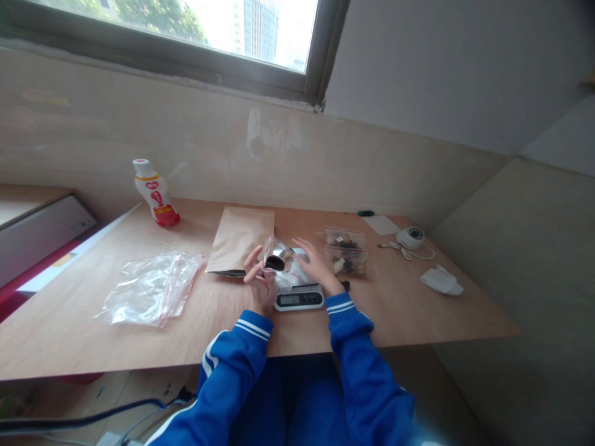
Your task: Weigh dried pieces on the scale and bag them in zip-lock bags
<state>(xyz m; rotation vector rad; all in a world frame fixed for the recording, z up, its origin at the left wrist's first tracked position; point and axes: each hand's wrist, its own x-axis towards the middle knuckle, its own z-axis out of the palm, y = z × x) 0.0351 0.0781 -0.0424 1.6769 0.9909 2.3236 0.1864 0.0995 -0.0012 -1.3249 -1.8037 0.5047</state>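
Note:
My left hand (261, 288) holds a small clear zip bag (289, 280) by its left side, fingers and thumb around its edge. A dark brown, nearly black piece (275, 263) shows at the bag's mouth; whether it is inside cannot be made out. My right hand (318, 267) is at the bag's right side with fingers stretched and apart. Under both hands stands a white kitchen scale (300, 301), its display facing me and its platform mostly covered. Beside my right wrist lies another small dark piece (345, 286).
Filled zip bags (346, 251) lie right of the scale. A brown kraft pouch (242, 232) lies behind my left hand, clear plastic bags (153, 288) further left. Also there: a bottle (157, 195), a white camera (409, 238) with cable, crumpled tissue (441, 282), a green-handled tool (365, 213).

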